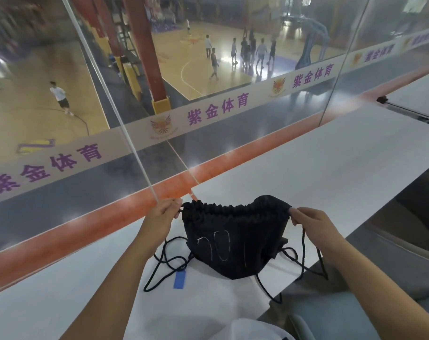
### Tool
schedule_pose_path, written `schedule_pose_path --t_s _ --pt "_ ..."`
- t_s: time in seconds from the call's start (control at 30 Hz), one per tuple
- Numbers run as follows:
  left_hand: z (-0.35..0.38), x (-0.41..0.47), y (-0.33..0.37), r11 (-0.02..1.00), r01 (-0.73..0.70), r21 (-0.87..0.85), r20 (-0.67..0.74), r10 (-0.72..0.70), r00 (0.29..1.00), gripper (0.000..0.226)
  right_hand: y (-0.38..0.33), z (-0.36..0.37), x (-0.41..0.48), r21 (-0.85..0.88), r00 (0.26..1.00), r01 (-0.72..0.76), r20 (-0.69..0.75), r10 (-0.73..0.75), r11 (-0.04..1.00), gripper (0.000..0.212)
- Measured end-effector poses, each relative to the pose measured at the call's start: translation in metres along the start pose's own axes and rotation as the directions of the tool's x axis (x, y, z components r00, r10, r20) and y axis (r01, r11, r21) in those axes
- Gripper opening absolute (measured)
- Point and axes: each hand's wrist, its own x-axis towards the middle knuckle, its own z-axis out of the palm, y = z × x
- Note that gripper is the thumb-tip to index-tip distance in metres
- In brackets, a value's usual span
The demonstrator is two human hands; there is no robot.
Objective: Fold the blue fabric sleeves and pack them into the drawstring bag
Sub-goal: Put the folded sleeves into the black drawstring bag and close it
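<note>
Head view: a white bench (318,168) runs along a glass barrier (208,69), with a basketball court and players seen through the glass beyond its far edge. The black drawstring bag (235,236) stands bunched on the bench close to its near edge, its gathered mouth uppermost and pulled nearly closed, white markings on the side facing the camera. The left hand (163,212) has its grip pinched on the left end of the gathered mouth, where the cord comes out; the right hand (311,222) has its grip clenched on the right end and on the cord there. Black drawstring cords (168,263) lie in loose loops on the bench at both sides of the bag, the right ones hanging past the near edge. A small strip of blue tape (179,279) sits on the bench just left of the bag's base.
</note>
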Motion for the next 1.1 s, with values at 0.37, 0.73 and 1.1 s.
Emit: schedule_pose_path --t_s 0.37,0.73,1.1 --pt "-0.081 0.008 0.083 0.797 -0.205 -0.569 -0.287 0.042 0.957 0.027 -0.136 -0.077 0.011 0.301 0.918 0.395 -0.149 -0.366 0.868 0.027" --pt "-0.072 0.014 -0.096 0.865 0.131 -0.484 -0.256 -0.283 0.924 0.023 0.050 -0.080 0.023 0.171 0.984 -0.087 -0.139 0.112 0.981 0.031" --pt "0.018 -0.022 -0.106 0.970 0.234 0.069 0.265 -0.244 0.933 0.082 0.085 0.009 0.031 0.006 0.973 -0.111 0.205 0.108 0.994 0.061"
